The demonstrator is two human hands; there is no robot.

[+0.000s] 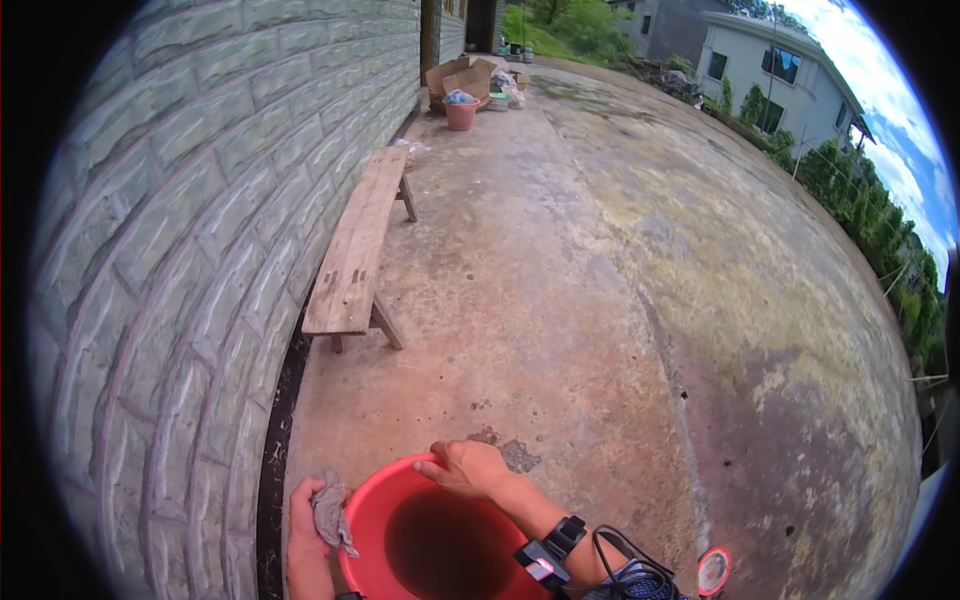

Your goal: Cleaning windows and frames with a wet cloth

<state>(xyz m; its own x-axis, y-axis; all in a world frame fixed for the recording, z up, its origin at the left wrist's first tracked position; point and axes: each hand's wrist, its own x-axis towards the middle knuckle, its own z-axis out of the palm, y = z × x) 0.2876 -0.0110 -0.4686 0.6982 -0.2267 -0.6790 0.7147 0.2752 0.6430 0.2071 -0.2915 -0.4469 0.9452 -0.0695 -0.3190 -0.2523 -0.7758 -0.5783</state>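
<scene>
A red plastic basin (367,510) with dark, murky water in it is at the bottom of the view. My right hand (466,466) grips the basin's far rim, thumb on the inside. At the basin's left side, my left hand (306,514) holds a crumpled grey cloth (330,514) beside the rim. A black device is strapped to my right wrist, with a black cable looped over the forearm. The near part of the basin is cut off by the picture's edge.
A wooden bench (356,247) stands along the grey brick wall (187,225) on the left. Farther off are a pink bucket (461,116), cardboard boxes (469,79) and plastic bags. A small round red-rimmed object (714,571) lies on the concrete at the lower right.
</scene>
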